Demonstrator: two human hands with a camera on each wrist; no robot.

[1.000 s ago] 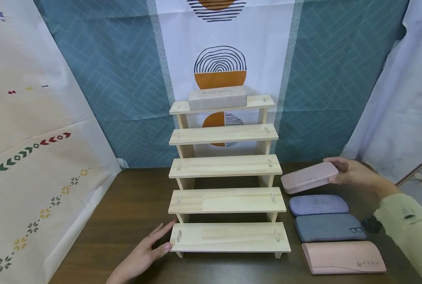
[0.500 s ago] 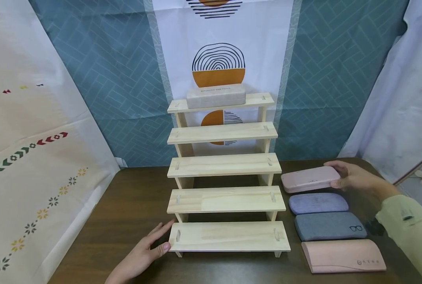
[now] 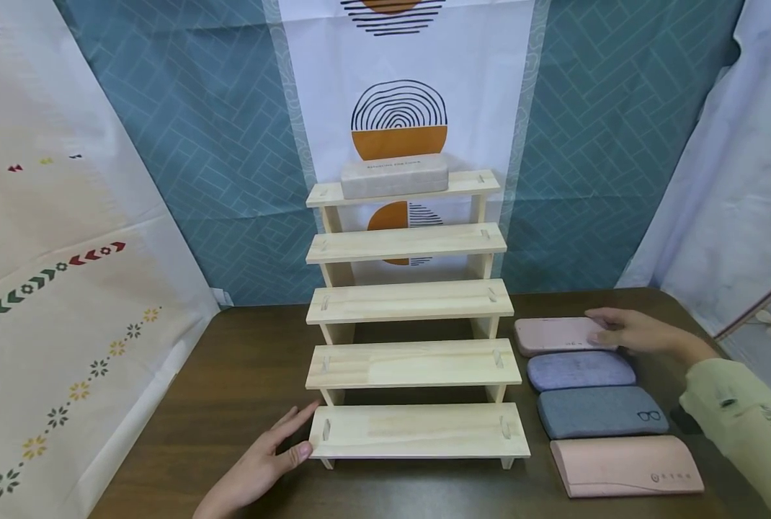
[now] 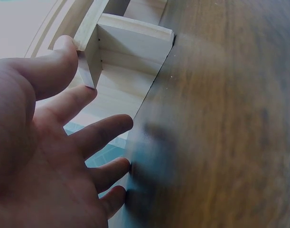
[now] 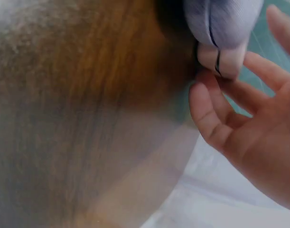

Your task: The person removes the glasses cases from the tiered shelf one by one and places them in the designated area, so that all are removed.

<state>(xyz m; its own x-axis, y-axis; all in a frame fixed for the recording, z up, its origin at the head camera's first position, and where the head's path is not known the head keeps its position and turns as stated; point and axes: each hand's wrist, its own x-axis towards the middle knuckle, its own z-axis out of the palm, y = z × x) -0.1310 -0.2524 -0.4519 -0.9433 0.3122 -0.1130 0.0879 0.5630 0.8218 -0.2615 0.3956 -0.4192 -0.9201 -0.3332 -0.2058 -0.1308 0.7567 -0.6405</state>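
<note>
A pale pink glasses case (image 3: pixel 550 335) lies on the brown table at the back of a column of cases. My right hand (image 3: pixel 632 333) is at its right end, fingers touching it; in the right wrist view the thumb (image 5: pixel 282 28) stands apart from it. Just in front lies a purple glasses case (image 3: pixel 582 370). My left hand (image 3: pixel 252 461) has its fingers spread at the left end of the lowest step of a wooden stepped rack (image 3: pixel 418 431). There the left thumb (image 4: pixel 64 52) touches the board's corner, with the index fingertip close below.
Nearer the front lie a blue-grey glasses case (image 3: pixel 599 412) and a larger pink glasses case (image 3: pixel 625 467). A light grey case (image 3: pixel 395 176) sits on the rack's top step. Patterned cloths (image 3: pixel 619 144) hang behind and at both sides.
The right hand has lowered the pale pink glasses case from a tilted, raised position to lie flat behind the purple one, and its grip has loosened. The left hand has stayed put.
</note>
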